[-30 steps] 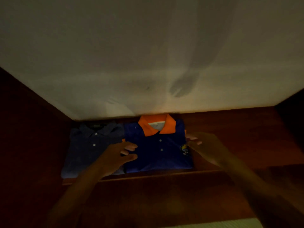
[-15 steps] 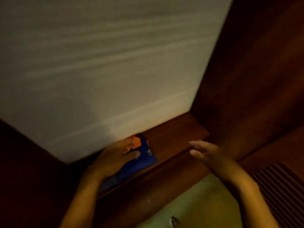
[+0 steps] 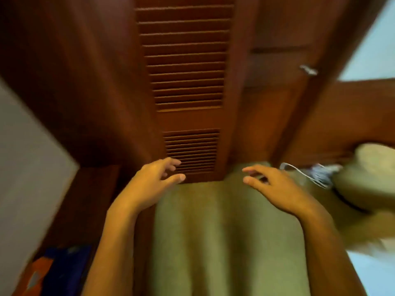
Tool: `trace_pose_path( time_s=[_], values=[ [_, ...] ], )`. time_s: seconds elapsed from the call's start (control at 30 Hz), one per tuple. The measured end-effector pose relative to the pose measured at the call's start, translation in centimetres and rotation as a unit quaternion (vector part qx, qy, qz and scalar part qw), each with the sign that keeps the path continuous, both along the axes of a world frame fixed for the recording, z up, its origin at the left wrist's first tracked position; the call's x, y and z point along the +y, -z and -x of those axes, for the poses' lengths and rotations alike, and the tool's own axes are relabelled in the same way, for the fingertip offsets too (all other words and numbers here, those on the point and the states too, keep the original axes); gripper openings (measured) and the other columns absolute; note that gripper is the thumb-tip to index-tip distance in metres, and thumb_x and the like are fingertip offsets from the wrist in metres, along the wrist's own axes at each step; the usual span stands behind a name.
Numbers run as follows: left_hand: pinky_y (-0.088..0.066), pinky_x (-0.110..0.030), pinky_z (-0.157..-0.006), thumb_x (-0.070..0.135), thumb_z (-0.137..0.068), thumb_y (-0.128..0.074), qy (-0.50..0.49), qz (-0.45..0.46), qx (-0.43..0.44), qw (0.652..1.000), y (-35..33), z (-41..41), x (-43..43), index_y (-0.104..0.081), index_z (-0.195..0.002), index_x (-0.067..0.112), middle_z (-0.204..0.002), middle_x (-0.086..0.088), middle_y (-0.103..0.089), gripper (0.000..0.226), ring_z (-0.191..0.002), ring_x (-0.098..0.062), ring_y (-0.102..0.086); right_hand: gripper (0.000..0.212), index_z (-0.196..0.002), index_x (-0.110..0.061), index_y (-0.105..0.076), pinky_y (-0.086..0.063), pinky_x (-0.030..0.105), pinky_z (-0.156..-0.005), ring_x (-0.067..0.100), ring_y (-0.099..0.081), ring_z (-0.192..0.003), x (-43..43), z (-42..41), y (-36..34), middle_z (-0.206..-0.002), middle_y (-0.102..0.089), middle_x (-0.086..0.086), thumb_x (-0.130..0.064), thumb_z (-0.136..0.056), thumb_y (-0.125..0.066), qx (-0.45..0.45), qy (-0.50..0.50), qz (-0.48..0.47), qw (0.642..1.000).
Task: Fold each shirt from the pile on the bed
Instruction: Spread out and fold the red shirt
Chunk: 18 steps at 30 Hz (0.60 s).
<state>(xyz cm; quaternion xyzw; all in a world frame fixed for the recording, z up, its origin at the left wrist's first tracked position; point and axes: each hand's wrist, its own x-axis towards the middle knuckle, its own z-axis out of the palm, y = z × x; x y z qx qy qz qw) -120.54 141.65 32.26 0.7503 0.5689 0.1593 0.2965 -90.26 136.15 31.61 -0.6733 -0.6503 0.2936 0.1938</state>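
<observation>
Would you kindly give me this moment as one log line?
left hand: open | right hand: open | blue shirt: lower left, untouched

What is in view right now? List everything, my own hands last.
blue shirt: one, blue with orange collar, bottom left corner, folded, untouched
louvred door: one, dark red-brown wood, centre, ahead of both hands
metal handle: one, silver, upper right on a wood panel
wall: one, grey-white, left edge
floor: olive green, under the forearms
cable: one, white, just right of the right hand, blurred
rounded object: one, pale beige, right edge, too blurred to name
left hand: fingers loosely spread, empty
right hand: fingers loosely spread, empty
</observation>
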Motion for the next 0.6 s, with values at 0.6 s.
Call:
trace_pose_path(
  time_s=[0.6],
  values=[
    [-0.045, -0.022, -0.081, 0.049, -0.095, -0.06, 0.568, 0.084, 0.079, 0.815, 2.3, -59.4, -31.3, -0.048, -0.141, 0.035, -0.132, 0.01, -0.054, 0.05, -0.116, -0.012, -0.055, 0.043, -0.13, -0.047, -0.055, -0.037, 0.023, -0.093, 0.005, -0.056, -0.107, -55.4, -36.0, 0.2, -0.13, -0.057, -0.01, -0.058, -0.089, -0.055, 0.075, 0.543, 0.061, 0.834]
  ],
)
